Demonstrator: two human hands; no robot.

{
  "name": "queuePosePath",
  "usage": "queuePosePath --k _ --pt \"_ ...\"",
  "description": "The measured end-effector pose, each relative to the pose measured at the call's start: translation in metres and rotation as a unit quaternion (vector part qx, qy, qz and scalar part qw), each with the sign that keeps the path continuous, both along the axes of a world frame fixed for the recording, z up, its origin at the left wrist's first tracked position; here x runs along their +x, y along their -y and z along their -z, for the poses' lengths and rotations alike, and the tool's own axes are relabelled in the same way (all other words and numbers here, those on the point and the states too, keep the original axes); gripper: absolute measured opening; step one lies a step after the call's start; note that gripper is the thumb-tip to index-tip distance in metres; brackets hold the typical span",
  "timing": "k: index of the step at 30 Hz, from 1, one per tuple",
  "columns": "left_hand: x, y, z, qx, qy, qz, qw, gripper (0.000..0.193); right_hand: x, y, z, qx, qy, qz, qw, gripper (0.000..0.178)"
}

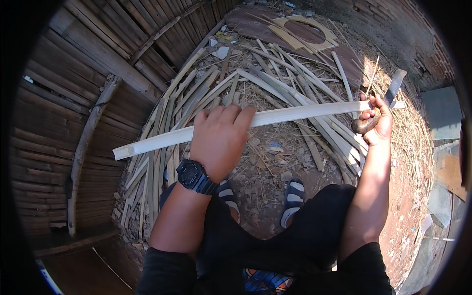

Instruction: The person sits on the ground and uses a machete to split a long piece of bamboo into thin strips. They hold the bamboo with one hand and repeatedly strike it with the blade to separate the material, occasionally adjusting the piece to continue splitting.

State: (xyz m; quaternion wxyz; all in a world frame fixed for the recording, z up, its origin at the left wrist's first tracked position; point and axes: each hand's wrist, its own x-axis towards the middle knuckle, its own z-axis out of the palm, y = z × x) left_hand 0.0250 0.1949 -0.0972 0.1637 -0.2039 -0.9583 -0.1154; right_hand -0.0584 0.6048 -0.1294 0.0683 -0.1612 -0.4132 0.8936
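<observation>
A long, pale split bamboo strip (295, 112) stretches across in front of me, its left end lower than its right. My left hand (221, 132), palm down with a dark watch on the wrist, is closed over the strip left of its middle. At the right, my right hand (378, 120) is closed on a knife with a rounded brown wooden handle (365, 124). The knife's broad, curved metal blade (395, 87) points up and away, crossing near the strip's right end. Fingers of that hand also touch the strip; exactly how they grip it is partly hidden.
Many split bamboo strips (314, 98) lie piled on the ground ahead and to the left, among straw and shavings (410, 125). A bamboo wall (54, 132) stands on the left. Flat board with a round hole (329, 35) lies far back. Sheets (442, 110) lean at the right.
</observation>
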Motion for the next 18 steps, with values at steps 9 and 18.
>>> queuePosePath --k 9,18 --pt "0.006 0.010 0.000 0.000 -0.025 -0.086 0.996 0.041 -0.004 -0.027 0.014 0.013 0.032 0.040 0.999 0.019" --pt "-0.003 0.030 0.013 -0.008 -0.048 -0.090 0.995 0.012 -0.014 -0.062 0.043 0.011 -0.002 0.046 0.999 0.015"
